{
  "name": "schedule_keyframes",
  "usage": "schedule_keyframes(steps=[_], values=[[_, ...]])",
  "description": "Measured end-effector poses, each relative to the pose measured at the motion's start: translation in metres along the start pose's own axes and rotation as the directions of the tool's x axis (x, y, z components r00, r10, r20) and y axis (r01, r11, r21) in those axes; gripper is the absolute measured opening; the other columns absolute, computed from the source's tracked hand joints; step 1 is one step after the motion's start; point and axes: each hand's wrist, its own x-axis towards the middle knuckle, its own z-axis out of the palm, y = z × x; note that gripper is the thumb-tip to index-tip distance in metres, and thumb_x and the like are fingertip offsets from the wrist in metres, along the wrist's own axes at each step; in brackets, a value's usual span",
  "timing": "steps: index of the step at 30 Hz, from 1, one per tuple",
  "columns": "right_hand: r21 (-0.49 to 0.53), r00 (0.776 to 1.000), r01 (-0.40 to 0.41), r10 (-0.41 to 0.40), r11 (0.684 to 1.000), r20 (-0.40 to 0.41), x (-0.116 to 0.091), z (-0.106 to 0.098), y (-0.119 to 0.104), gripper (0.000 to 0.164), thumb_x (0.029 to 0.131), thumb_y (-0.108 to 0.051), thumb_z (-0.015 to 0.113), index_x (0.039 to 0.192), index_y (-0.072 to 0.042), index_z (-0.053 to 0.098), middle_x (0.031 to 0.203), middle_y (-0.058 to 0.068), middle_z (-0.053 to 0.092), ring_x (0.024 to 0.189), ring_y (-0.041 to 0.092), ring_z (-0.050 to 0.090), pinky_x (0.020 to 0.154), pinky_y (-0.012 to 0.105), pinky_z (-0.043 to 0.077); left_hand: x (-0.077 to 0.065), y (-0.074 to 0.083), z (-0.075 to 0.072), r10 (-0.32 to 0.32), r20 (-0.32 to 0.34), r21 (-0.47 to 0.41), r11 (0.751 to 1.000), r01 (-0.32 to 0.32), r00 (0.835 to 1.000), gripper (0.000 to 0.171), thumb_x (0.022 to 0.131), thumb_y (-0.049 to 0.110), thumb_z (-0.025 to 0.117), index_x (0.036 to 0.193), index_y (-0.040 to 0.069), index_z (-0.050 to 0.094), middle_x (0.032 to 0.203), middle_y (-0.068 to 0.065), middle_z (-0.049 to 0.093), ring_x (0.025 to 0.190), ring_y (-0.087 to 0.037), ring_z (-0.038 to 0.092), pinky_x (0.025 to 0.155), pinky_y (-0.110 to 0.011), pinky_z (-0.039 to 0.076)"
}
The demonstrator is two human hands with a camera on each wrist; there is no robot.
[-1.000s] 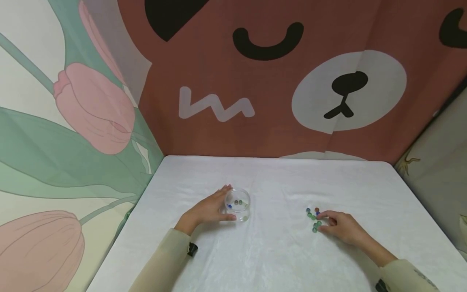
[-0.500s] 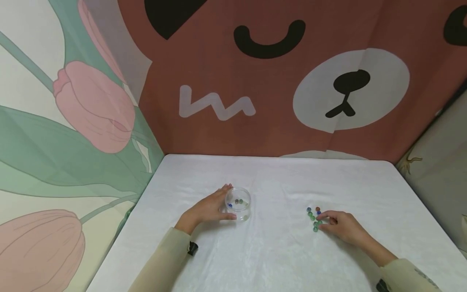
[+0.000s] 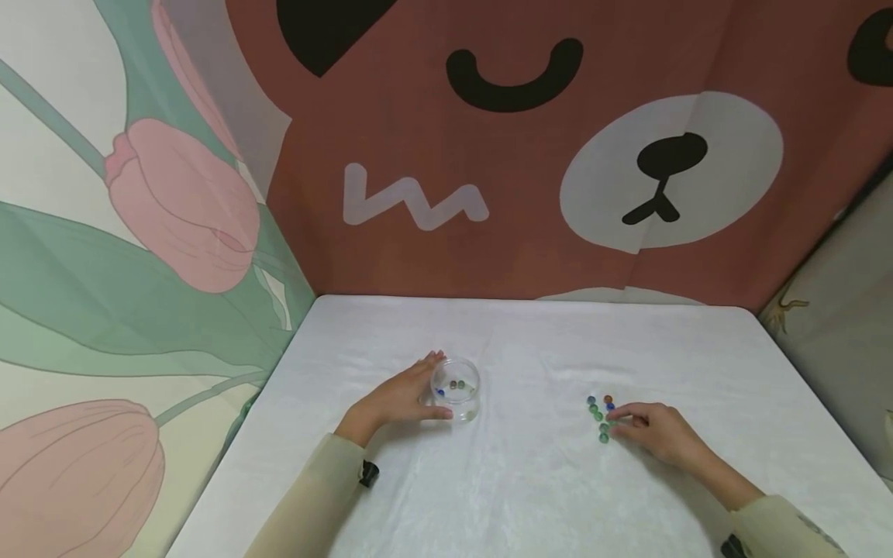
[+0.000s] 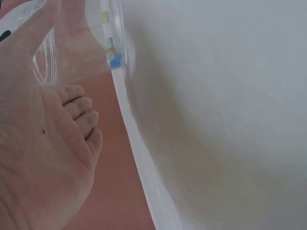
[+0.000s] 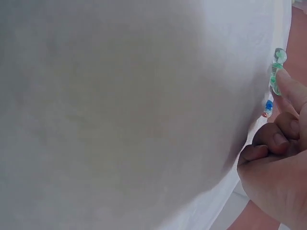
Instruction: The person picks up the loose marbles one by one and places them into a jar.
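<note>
My left hand [image 3: 401, 399] holds a clear round jar [image 3: 456, 407], thumb along its near side and fingers behind it. Several marbles lie on the jar's bottom; a blue marble [image 4: 115, 60] and a yellowish marble [image 4: 104, 17] show through the wall in the left wrist view. My right hand [image 3: 656, 434] is down at a loose group of glass marbles, pinching a green marble [image 5: 277, 89] between thumb and index finger. Its other fingers are curled in. Beside the fingertips lie more green marbles [image 3: 604, 438], an orange-brown marble [image 3: 608, 399] and blue marbles [image 3: 591, 400].
A white cloth [image 3: 516, 480] covers the table under both hands. Behind it stands a brown backdrop [image 3: 418, 263] with a bear's face. A tulip-printed curtain [image 3: 188, 209] hangs along the left side, and a pale curtain [image 3: 837, 325] on the right.
My right thumb and index finger have drawn closer together on a green marble in the group. The left hand and the jar stay in place.
</note>
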Motion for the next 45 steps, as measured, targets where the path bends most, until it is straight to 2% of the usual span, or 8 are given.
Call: schedule_keyframes(steps=[9, 18, 22, 23, 25, 32, 39, 45], values=[[0.07, 1.0, -0.031, 0.031, 0.997, 0.0, -0.001, -0.003, -0.011, 0.035, 0.089, -0.034, 0.078, 0.116, -0.01, 0.076, 0.062, -0.006, 0.043, 0.052, 0.005, 0.034, 0.047, 0.022, 0.034, 0.001, -0.003, 0.001, 0.004, -0.004, 0.009, 1.0, -0.004, 1.0, 0.111, 0.083, 0.071, 0.068, 0.164, 0.016, 0.016, 0.171, 0.004, 0.009, 0.156, -0.018, 0.01, 0.126, -0.041, 0.019], [0.113, 0.999, -0.025, 0.027, 0.993, -0.017, 0.0, 0.0, -0.024, 0.035, 0.087, -0.032, 0.08, 0.114, -0.009, 0.078, 0.062, -0.007, 0.039, 0.057, 0.006, 0.033, 0.05, 0.023, 0.031, 0.001, -0.001, 0.0, 0.005, -0.004, 0.006, 1.0, -0.005, 1.0, 0.111, 0.083, 0.071, 0.068, 0.164, 0.016, 0.015, 0.171, 0.004, 0.008, 0.156, -0.018, 0.011, 0.125, -0.042, 0.02], [0.135, 0.999, -0.026, 0.03, 0.99, -0.025, 0.003, 0.004, -0.028, 0.035, 0.087, -0.03, 0.08, 0.114, -0.009, 0.078, 0.067, -0.004, 0.047, 0.058, 0.006, 0.032, 0.051, 0.023, 0.031, 0.0, -0.001, 0.0, -0.005, -0.004, 0.002, 1.0, 0.005, 1.0, 0.111, 0.083, 0.07, 0.069, 0.164, 0.017, 0.015, 0.171, 0.004, 0.008, 0.156, -0.017, 0.01, 0.126, -0.042, 0.019], [0.145, 0.999, -0.032, 0.037, 0.989, -0.03, 0.004, 0.005, -0.03, 0.034, 0.087, -0.031, 0.08, 0.114, -0.01, 0.078, 0.072, -0.003, 0.054, 0.059, 0.006, 0.033, 0.051, 0.022, 0.032, 0.0, 0.0, 0.0, -0.007, -0.005, 0.0, 1.0, 0.007, 1.0, 0.111, 0.083, 0.069, 0.069, 0.164, 0.017, 0.015, 0.171, 0.004, 0.009, 0.156, -0.017, 0.01, 0.126, -0.042, 0.019], [0.158, 0.998, -0.044, 0.049, 0.987, -0.033, 0.004, 0.007, -0.032, 0.035, 0.088, -0.033, 0.08, 0.115, -0.012, 0.078, 0.073, -0.001, 0.056, 0.06, 0.006, 0.033, 0.053, 0.022, 0.033, 0.0, -0.001, 0.0, -0.009, -0.006, 0.001, 1.0, 0.009, 1.0, 0.111, 0.083, 0.069, 0.069, 0.164, 0.017, 0.015, 0.171, 0.004, 0.009, 0.156, -0.017, 0.01, 0.126, -0.042, 0.019], [0.182, 0.998, -0.038, 0.047, 0.983, -0.048, 0.007, 0.013, -0.042, 0.035, 0.09, -0.035, 0.077, 0.117, -0.011, 0.077, 0.06, -0.005, 0.039, 0.054, 0.006, 0.031, 0.049, 0.024, 0.034, 0.001, -0.001, 0.002, -0.01, -0.011, -0.019, 1.0, 0.01, 1.0, 0.11, 0.083, 0.068, 0.07, 0.164, 0.017, 0.015, 0.171, 0.004, 0.009, 0.156, -0.018, 0.011, 0.126, -0.043, 0.019], [0.216, 0.998, -0.014, 0.026, 0.976, -0.054, 0.01, 0.02, -0.048, 0.032, 0.09, -0.033, 0.077, 0.115, -0.011, 0.077, 0.058, -0.005, 0.039, 0.053, 0.006, 0.032, 0.048, 0.024, 0.034, 0.001, -0.002, 0.003, -0.009, -0.012, -0.03, 1.0, 0.008, 1.0, 0.112, 0.082, 0.069, 0.07, 0.164, 0.016, 0.016, 0.171, 0.001, 0.01, 0.157, -0.019, 0.011, 0.125, -0.044, 0.019], [0.244, 0.998, -0.028, 0.042, 0.969, -0.053, 0.012, 0.026, -0.058, 0.034, 0.09, -0.034, 0.078, 0.115, -0.012, 0.077, 0.057, -0.005, 0.037, 0.051, 0.007, 0.03, 0.046, 0.024, 0.032, -0.002, 0.001, 0.002, -0.016, -0.006, -0.034, 0.999, 0.015, 1.0, 0.111, 0.083, 0.07, 0.069, 0.164, 0.018, 0.015, 0.171, 0.002, 0.01, 0.156, -0.018, 0.011, 0.125, -0.043, 0.02]])
